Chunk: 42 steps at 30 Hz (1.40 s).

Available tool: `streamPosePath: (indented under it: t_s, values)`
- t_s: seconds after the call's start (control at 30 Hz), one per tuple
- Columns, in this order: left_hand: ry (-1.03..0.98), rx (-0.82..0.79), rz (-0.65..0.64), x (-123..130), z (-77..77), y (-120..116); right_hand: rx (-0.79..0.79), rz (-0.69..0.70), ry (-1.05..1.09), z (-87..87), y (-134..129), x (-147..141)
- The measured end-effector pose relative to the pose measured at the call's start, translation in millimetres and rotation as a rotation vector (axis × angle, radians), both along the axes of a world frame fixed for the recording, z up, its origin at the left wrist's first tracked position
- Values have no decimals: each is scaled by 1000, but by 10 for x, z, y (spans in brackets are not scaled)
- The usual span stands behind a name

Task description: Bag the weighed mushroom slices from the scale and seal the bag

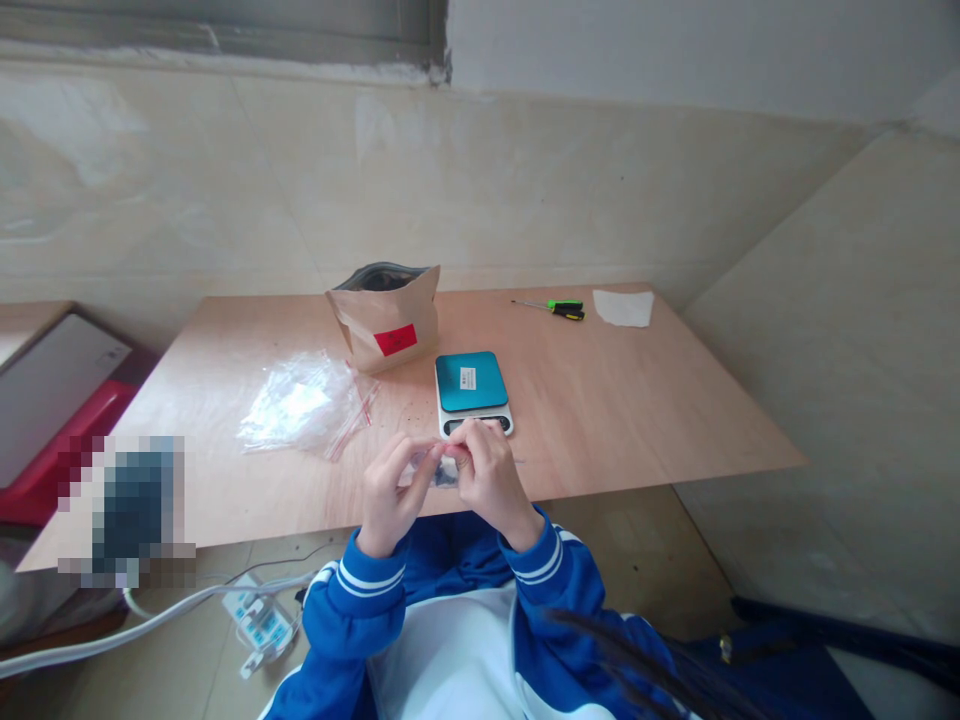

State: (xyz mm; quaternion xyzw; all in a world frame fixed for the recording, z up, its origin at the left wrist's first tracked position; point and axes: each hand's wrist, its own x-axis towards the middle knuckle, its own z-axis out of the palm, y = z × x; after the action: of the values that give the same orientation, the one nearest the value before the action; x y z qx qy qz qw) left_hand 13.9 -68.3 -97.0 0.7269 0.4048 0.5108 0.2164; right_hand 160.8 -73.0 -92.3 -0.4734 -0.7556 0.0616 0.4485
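Close to the table's front edge, my left hand [394, 492] and my right hand [493, 478] meet with fingertips pinched together. Between them hangs a small clear zip bag [445, 473] with something dark inside, too small to make out. Both hands grip its top edge, and the fingers partly cover it. Just beyond my fingers stands a kitchen scale [487, 390] with a teal top and a white base; my right hand overlaps its display. A brown paper pouch [352, 335] with a red label stands open behind, to the left of the scale.
A loose pile of clear zip bags [296, 405] lies on the left of the wooden table [637, 400]. Toward the back right are a green and black screwdriver [562, 308] and a white paper piece [624, 309]. A power strip [262, 622] and cable lie below the table.
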Motion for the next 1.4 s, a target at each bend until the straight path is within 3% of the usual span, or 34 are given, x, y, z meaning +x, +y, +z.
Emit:
streamPosePath:
  t_s: [0.33,0.53,0.8,1.17,1.4]
  values:
    - [-81,40,59,-228,-35,76,-130,167,-32,-74,75,171]
    - [-60,-93,19,-317,-35,110,-51,125,-18,-144,87,134]
    - [27,-149,-85,-226,72,122,-88,77,-105,-187,96,149]
    - [102,-49,-66,-220,52,149,-101,114,-146,24,12,92]
    - [76,-22,-53,-272,36,129,-95,156,-164,-23,53,130]
